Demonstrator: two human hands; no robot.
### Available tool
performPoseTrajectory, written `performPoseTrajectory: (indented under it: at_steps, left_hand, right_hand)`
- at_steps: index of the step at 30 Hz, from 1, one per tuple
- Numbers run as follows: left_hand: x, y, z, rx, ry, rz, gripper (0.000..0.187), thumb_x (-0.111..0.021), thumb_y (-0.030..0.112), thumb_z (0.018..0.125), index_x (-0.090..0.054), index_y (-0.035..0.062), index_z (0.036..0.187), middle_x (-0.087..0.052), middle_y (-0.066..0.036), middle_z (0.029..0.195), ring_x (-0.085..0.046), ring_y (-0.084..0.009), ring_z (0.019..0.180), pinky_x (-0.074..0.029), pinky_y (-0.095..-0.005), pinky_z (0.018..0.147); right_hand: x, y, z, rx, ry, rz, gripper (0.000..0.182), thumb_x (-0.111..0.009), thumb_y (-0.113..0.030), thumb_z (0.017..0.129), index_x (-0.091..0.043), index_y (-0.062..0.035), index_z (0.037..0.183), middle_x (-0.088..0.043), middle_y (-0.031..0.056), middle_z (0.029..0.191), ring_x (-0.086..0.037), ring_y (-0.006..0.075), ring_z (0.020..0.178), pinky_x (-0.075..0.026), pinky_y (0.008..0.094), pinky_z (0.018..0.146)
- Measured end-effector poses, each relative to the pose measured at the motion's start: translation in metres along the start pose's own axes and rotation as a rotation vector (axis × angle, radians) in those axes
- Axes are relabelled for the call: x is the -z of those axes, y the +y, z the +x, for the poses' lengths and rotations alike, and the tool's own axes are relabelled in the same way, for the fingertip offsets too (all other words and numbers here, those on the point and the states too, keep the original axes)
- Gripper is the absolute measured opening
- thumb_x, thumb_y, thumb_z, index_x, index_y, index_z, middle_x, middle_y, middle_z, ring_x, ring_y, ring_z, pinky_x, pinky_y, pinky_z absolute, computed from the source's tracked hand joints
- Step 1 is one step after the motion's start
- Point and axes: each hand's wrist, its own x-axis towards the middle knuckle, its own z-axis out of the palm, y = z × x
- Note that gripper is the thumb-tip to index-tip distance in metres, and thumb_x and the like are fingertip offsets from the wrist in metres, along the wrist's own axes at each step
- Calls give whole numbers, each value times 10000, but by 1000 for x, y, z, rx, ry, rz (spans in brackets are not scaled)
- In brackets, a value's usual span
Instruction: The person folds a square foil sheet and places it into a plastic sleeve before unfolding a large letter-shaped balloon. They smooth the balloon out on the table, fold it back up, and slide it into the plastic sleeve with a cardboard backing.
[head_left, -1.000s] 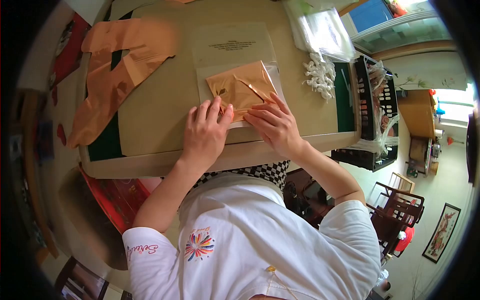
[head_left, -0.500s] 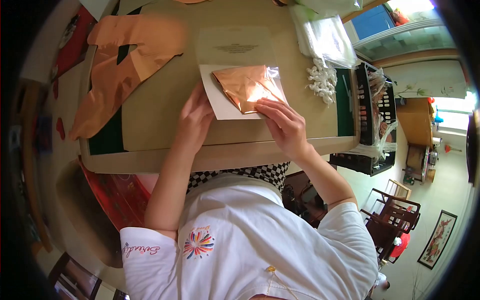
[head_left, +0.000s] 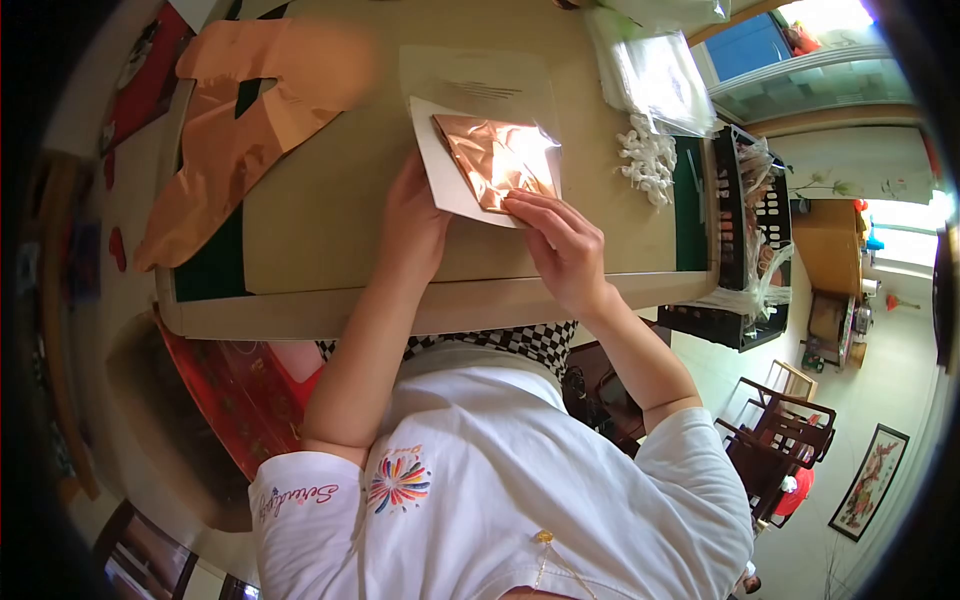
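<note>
A folded copper-coloured foil piece (head_left: pixel 480 150) lies on a white card (head_left: pixel 436 165), its surface creased and shiny. Around them is a clear plastic bag (head_left: pixel 455 70) with small print, its flap stretching towards the far side. My left hand (head_left: pixel 415 215) grips the card's left side from below, its fingers mostly hidden behind it. On the near edge, my right hand (head_left: pixel 562 235) pinches the foil and card, fingers on top; its thumb is hidden. The card is tilted, its left side raised off the table.
A flat copper foil balloon (head_left: pixel 220 150) spreads over the table's left side. To the right are white curled strings (head_left: pixel 648 165) and stacked clear plastic bags (head_left: pixel 650 75). A black crate (head_left: pixel 745 240) stands beyond the table's right edge (head_left: pixel 712 200).
The card with the foil has tilted, its left side rising. My left hand has shifted right and farther under it; my right hand has moved slightly left and up.
</note>
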Motion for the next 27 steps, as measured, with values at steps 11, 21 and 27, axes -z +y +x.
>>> performPoseTrajectory:
  at_steps: [11, 21, 27]
  left_hand:
    - [-8, -4, 24, 71, -5, 165, 368, -541, 101, 965, -459, 24, 1315, -584, -90, 1205, -617, -173, 1061, -539, -324, 877]
    - [-11, -38, 13, 241, -77, 195, 283, -480, 59, 940, -516, 46, 1221, -579, -61, 1176, -608, -167, 1023, -555, -306, 827]
    - [0, -49, 10, 291, -10, 139, 286, -426, 89, 992, -512, 25, 1257, -609, -87, 1139, -624, -172, 992, -523, -318, 846]
  right_hand:
    - [8, -8, 6, -207, 1, 138, 205, -588, 39, 903, -677, -28, 1076, -706, 144, 1008, -697, 246, 923, -546, 314, 797]
    - [-16, 21, 16, 51, 26, -196, 439, -658, 52, 730, -665, -90, 1145, -639, 112, 1177, -594, 332, 1095, -522, 418, 905]
    - [-19, 18, 17, 194, 14, -306, 217, -678, -141, 715, -642, -126, 929, -559, 33, 881, -551, 235, 883, -381, 366, 782]
